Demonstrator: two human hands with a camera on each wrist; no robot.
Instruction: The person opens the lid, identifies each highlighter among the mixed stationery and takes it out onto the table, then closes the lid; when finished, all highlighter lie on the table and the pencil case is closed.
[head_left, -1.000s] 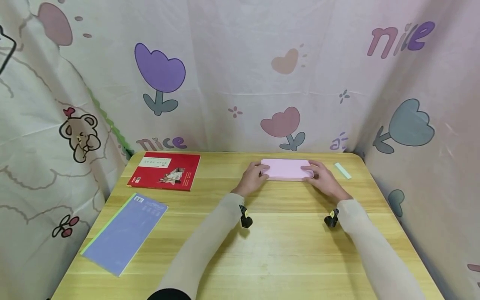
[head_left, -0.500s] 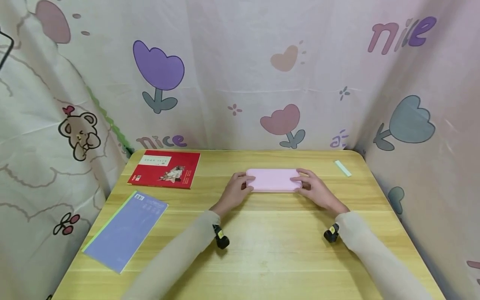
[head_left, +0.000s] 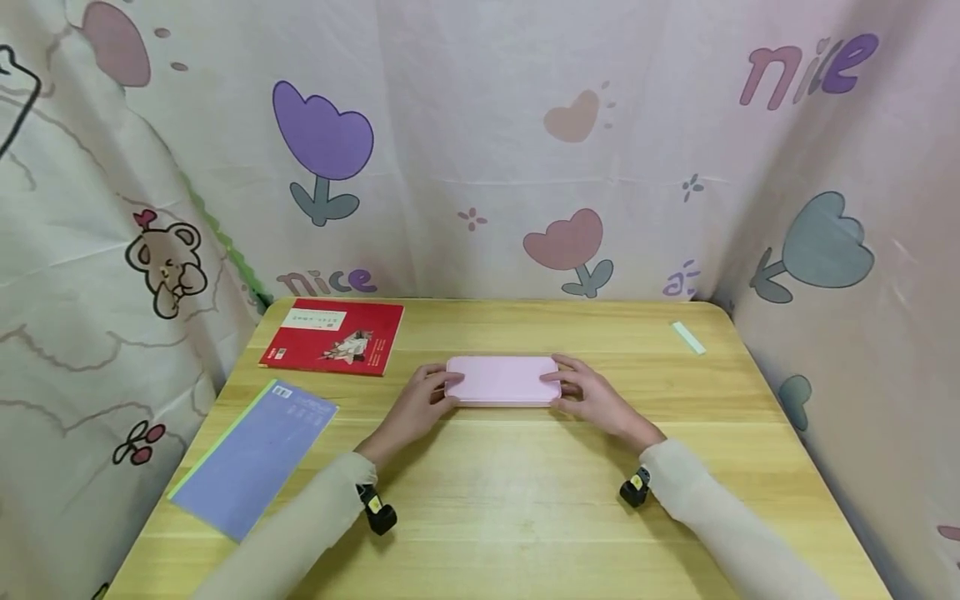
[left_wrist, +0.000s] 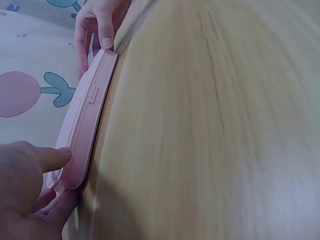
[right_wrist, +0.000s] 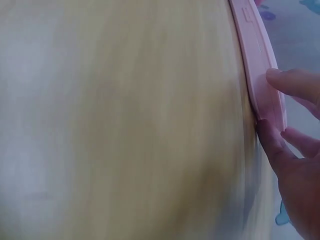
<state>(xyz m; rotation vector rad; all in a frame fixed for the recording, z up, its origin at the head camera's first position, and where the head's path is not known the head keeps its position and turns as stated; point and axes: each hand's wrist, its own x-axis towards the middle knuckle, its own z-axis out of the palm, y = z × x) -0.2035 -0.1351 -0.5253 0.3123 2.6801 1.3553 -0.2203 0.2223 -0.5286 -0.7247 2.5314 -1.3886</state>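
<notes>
A pink, flat pencil case (head_left: 502,380) with rounded corners lies crosswise near the middle of the table, between both hands. My left hand (head_left: 416,408) grips its left end, thumb and fingers bent around the corner. At the opposite end my right hand (head_left: 592,396) holds it the same way. The left wrist view shows the front side of the case (left_wrist: 90,115) with a small clasp, close along the wooden surface. In the right wrist view, the fingers and thumb of my right hand (right_wrist: 300,165) pinch its end.
At the back left lies a red book (head_left: 333,337) with a white label. A blue-violet notebook (head_left: 255,458) with a green spine is nearer, at the left edge. A pale green strip (head_left: 688,337) lies back right on the wooden table (head_left: 525,517). Printed curtains (head_left: 465,125) hang behind.
Both hands have moved the pencil case leftward and toward the person, from near the table's back edge to its middle. The book, notebook and pale strip stay put.
</notes>
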